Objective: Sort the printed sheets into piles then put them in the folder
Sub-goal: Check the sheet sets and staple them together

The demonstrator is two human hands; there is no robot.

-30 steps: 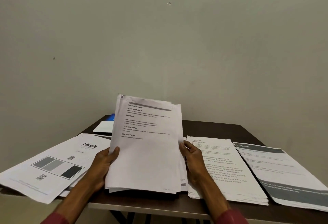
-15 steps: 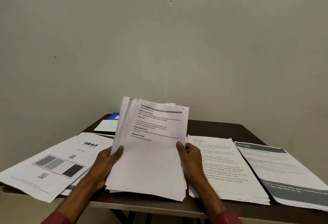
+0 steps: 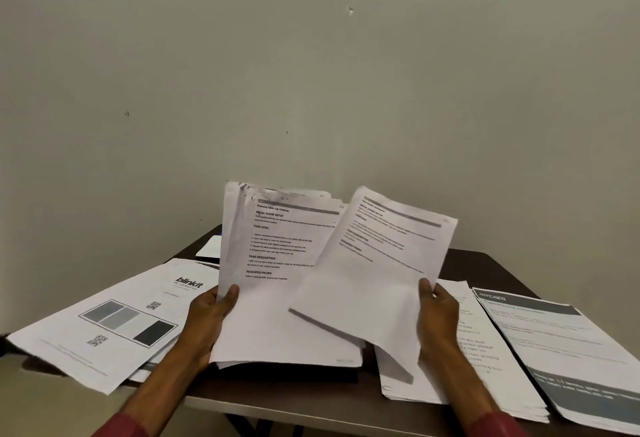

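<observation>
My left hand (image 3: 211,312) grips the left edge of a thick stack of printed sheets (image 3: 266,298), held upright over the middle of the dark table (image 3: 485,263). My right hand (image 3: 436,312) pinches a single printed sheet (image 3: 377,270) by its right edge; the sheet tilts to the right and overlaps the stack. On the table lie three piles: a pile with a "blinkit" page (image 3: 114,319) on top at the left, a pile of text pages (image 3: 481,346) right of centre, and a pile topped by a "KITCHEN" page (image 3: 568,350) at the far right.
A small white sheet (image 3: 209,246) lies at the table's back left, partly behind the held stack. A plain wall (image 3: 311,73) rises right behind the table. The left and far-right piles overhang the table's front edge.
My right hand has pulled the top sheet off the stack and swung it to the right. The page now on top of the stack has a different heading. My left hand keeps its hold.
</observation>
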